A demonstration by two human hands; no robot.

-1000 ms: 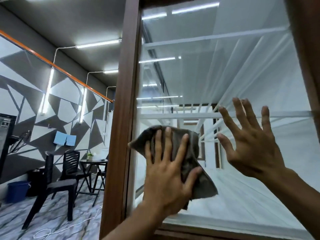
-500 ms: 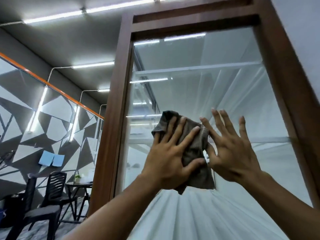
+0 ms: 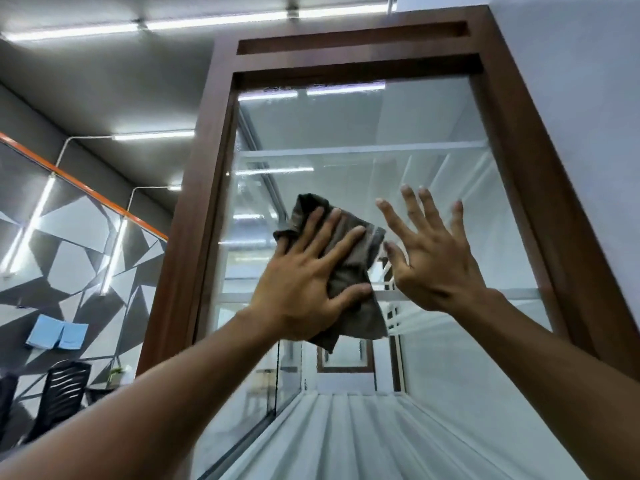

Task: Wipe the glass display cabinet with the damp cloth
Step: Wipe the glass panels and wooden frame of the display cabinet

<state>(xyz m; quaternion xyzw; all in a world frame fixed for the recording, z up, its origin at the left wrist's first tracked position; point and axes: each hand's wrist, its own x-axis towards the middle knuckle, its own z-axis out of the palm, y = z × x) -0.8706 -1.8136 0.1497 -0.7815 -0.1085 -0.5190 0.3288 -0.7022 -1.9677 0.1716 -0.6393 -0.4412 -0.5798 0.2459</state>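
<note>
The glass display cabinet (image 3: 540, 188) is a tall case with a dark brown wooden frame and a large front pane (image 3: 346, 140). A grey-brown damp cloth (image 3: 349, 271) lies flat against the middle of the pane. My left hand (image 3: 304, 282) presses on the cloth with fingers spread. My right hand (image 3: 429, 254) rests just right of the cloth, palm toward the glass, fingers apart and holding nothing. White glass shelves show inside the cabinet.
Left of the cabinet is a wall with grey and white triangles (image 3: 69, 244) and an orange strip. Black plastic chairs (image 3: 65, 389) and a small table stand at the lower left. Tube lights (image 3: 152, 135) run along the ceiling. A white wall (image 3: 581, 98) borders the cabinet's right side.
Both hands and the cloth have slid upward on the pane, from its lower part to its middle. My view has tilted up, and the cabinet's top frame has come into sight.
</note>
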